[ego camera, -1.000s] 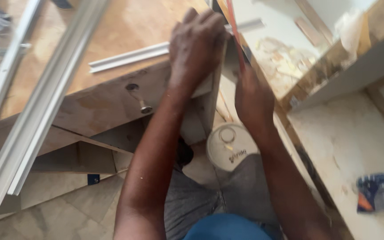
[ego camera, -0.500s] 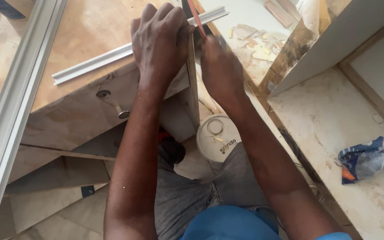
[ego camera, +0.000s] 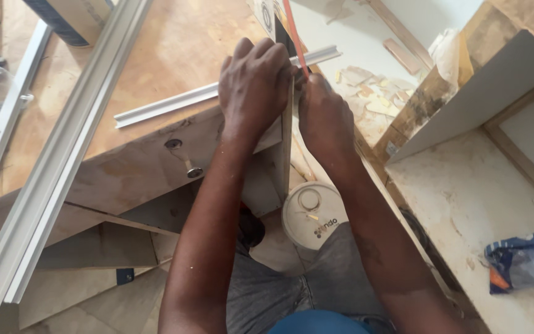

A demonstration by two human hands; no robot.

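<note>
Moved: both hands now sit lower in view than before.
Left hand (ego camera: pixel 253 83): fingers pressed flat on the brown plywood worktop (ego camera: pixel 174 55) edge.
Right hand (ego camera: pixel 324 117): fingers closed around a thin orange strip (ego camera: pixel 294 43), just beside that edge.

A short rail (ego camera: pixel 217 94) lies on the tabletop (ego camera: pixel 174 49), left of both hands. A longer rail (ego camera: pixel 63 161) runs further left. A lidded tub (ego camera: pixel 313 213) sits below, and a crumpled packet (ego camera: pixel 520 260) lies far right.

surface: plywood bench (ego camera: pixel 174 43) | on it: short aluminium strip (ego camera: pixel 174 102), long aluminium channel (ego camera: pixel 63 161)
</note>
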